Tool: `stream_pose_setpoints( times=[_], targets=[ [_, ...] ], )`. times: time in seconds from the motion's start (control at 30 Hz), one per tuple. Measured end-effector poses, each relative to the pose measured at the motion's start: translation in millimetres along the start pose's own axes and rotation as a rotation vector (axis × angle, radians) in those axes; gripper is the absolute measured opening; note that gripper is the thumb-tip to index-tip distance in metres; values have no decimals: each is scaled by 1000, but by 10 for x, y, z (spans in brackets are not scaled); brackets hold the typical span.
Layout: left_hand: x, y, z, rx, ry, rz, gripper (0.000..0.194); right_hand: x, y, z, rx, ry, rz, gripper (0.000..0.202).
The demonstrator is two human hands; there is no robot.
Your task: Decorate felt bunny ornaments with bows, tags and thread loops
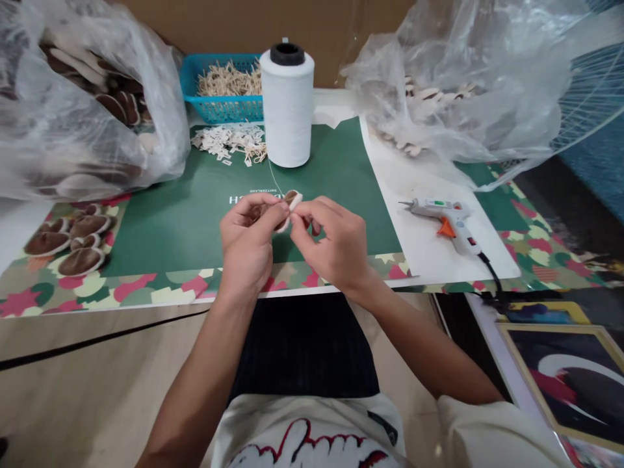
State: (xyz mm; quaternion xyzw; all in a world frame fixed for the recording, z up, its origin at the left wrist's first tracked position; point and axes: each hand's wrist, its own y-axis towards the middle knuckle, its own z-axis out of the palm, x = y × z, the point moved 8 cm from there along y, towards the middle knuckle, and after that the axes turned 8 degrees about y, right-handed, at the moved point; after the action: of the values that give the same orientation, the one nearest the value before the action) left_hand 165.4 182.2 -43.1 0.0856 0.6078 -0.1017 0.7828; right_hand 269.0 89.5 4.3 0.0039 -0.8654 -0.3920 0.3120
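Observation:
Over the green mat (pixel 166 221), my left hand (pixel 251 240) is closed on a small brown fabric piece with a white fuzzy edge (pixel 294 200). My right hand (pixel 334 240) pinches at the right edge of that same piece, its thumb and forefinger meeting beside my left fingertips. A thin white thread runs down from the large thread cone (pixel 287 110) to my left hand. Whether my right fingertips hold thread or the fabric edge, I cannot tell. Several similar brown pieces with white edges (pixel 82 261) lie at the table's left.
A clear plastic bag (pixel 166 123) of brown pieces stands at left, another bag (pixel 468 123) at right. Behind are a blue basket (pixel 219 110) of beige bits and a pile of white tags (pixel 229 140). A glue gun (pixel 446 218) with a black cord lies at right.

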Motion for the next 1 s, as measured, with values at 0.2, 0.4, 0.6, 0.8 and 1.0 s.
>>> stream_pose_setpoints(
  times=[0.2,0.4,0.6,0.8,1.0],
  targets=[
    [-96,3,21,34,128,89,11,131,19,-58,12,-292,-281,23],
    [-79,72,-5,148,212,23,11,218,74,-2,246,-464,-438,32],
    [-71,133,59,219,263,-69,12,138,207,30,431,-445,-384,27],
    [-69,161,128,398,359,-102,12,-189,458,87,737,-153,-6,12],
    [73,178,93,415,362,-114,18,-249,536,174,829,-95,102,17]
  ],
)
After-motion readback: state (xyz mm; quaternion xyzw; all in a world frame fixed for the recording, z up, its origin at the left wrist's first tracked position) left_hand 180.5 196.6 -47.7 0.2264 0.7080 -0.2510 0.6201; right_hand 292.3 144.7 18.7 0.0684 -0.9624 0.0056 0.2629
